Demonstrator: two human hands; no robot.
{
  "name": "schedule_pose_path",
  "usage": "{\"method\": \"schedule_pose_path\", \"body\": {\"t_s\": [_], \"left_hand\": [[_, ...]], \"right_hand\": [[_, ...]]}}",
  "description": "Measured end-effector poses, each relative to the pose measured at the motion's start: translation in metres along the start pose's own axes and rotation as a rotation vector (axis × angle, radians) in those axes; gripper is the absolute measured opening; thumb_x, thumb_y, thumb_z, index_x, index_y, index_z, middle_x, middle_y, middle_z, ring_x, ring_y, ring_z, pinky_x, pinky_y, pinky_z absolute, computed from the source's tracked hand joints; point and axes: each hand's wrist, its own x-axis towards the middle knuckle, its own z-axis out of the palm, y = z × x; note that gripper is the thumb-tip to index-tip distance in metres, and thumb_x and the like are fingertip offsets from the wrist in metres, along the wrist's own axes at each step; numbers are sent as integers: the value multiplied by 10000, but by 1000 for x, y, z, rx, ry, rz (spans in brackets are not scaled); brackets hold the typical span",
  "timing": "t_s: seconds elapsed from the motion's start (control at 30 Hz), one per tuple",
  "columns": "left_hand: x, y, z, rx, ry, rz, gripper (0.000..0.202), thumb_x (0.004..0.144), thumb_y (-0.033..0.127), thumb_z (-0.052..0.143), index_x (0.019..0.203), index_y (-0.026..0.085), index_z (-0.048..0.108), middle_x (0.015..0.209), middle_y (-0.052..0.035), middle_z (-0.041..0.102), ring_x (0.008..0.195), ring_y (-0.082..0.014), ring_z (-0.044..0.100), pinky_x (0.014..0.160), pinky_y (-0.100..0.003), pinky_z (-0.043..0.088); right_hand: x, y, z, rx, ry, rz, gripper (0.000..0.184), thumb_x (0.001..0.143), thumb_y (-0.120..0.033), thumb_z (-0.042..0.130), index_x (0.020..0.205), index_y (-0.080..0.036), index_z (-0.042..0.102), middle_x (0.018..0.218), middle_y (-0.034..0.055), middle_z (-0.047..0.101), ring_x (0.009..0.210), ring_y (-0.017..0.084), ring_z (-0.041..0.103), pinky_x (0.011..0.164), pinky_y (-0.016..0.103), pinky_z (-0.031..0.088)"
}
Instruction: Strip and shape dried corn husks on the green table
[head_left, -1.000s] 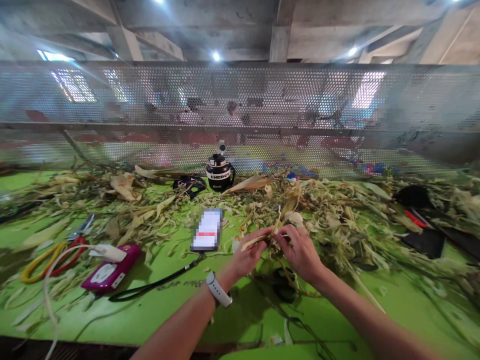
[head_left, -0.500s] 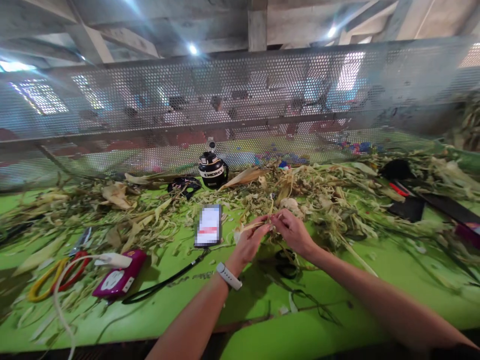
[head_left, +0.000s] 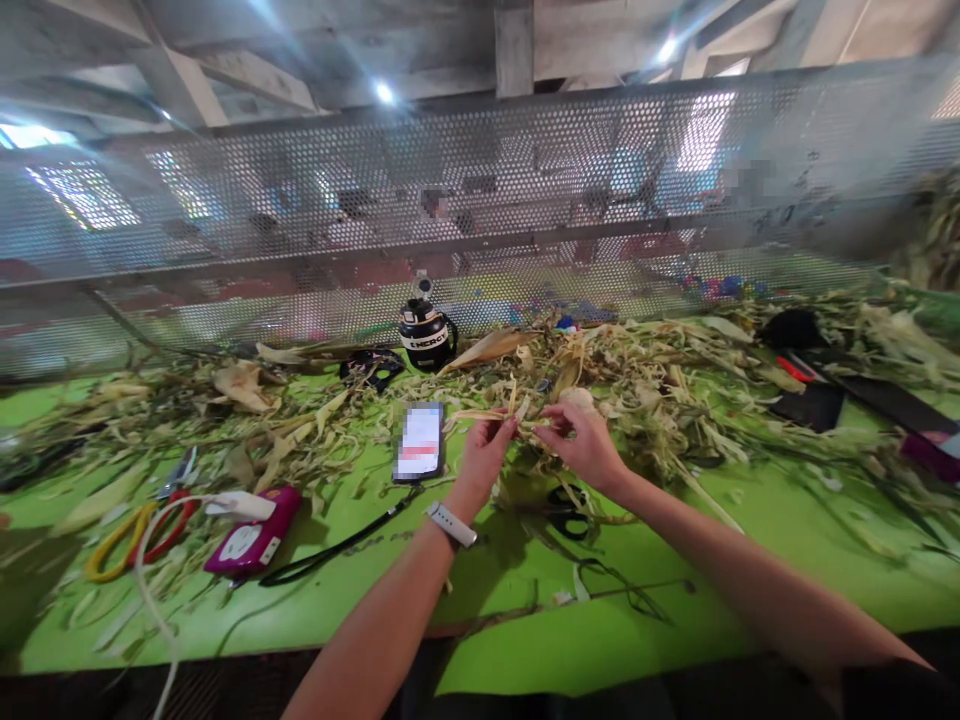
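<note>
A green table (head_left: 330, 610) bears a long, tangled heap of dried corn husks (head_left: 637, 365). In front of it, the right hand (head_left: 581, 445) holds thumb and forefinger parted. Just beside it, near a lit smartphone (head_left: 418, 442), the left hand (head_left: 484, 460) pinches narrow yellowish husk strips (head_left: 480, 414) above the table.

The husks (head_left: 484, 350) look dry, papery and rough; the desk (head_left: 540, 650) smooth and slightly glossy; the purple box (head_left: 271, 532) shiny plastic; the screen (head_left: 525, 165) perforated metal.
</note>
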Motion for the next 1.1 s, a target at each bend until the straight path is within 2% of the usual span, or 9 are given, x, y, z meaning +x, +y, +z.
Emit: {"method": "schedule_pose_path", "body": {"t_s": [0.2,0.37,0.43,0.53,0.63,0.73,0.8,0.9,1.1], "left_hand": [[2,-5,-4,130,-23,24,272,684,326,651,887,153,603,774,-4,632,751,-139,565,770,-285,429],[0,-7,-5,286,-212,88,257,701,311,637,913,169,613,830,-39,651,741,-159,583,749,-307,454],[0,-6,-6,380,-316,142,186,730,294,608,865,169,631,861,-57,652,773,-169,586,771,-311,452],[-1,-2,-8,487,-408,203,157,773,280,562,844,169,649,880,-72,655,828,-189,587,811,-323,444],[-2,3,-8,503,-379,256,203,775,264,562,943,192,650,977,-79,657,909,-206,589,876,-346,428],[-4,8,-7,502,-333,306,281,753,207,572,1027,214,638,1073,-71,646,1010,-209,565,954,-354,381],[-5,10,-6,455,-321,267,309,744,199,579,1049,211,631,1078,-65,646,1000,-201,569,941,-342,391],[-6,10,-4,334,-297,124,291,740,249,594,1020,178,626,935,-56,668,827,-169,597,799,-301,452],[-8,8,-1,192,-216,-14,330,675,322,671,955,158,608,750,-1,622,671,-110,543,650,-232,433]], "right_hand": [[-4,-2,-4,-429,-97,-357,223,903,-254,426,855,-184,632,811,76,598,784,187,525,714,316,426],[-4,0,-6,-595,-36,-494,175,892,-206,439,921,-181,610,1069,103,590,982,220,483,845,356,371],[-3,1,-6,-603,-51,-487,184,898,-193,417,890,-164,599,998,106,608,937,218,494,821,348,373],[-1,1,-5,-605,-82,-396,223,909,-225,391,816,-157,582,777,89,605,772,213,501,722,338,380],[0,2,-3,-472,-85,-280,226,914,-233,370,816,-157,559,756,83,597,749,207,511,710,333,378],[0,3,-1,-203,-96,-85,186,898,-253,391,811,-175,536,747,46,589,701,169,515,663,292,384],[1,6,0,1,-130,72,173,868,-298,433,772,-183,519,670,1,553,615,134,484,590,255,370],[3,8,3,282,-182,257,204,799,-365,503,721,-177,508,570,-46,482,528,100,420,509,222,333],[3,4,8,543,-165,439,258,692,-412,611,716,-170,522,570,-47,526,520,93,458,492,217,351]]}}
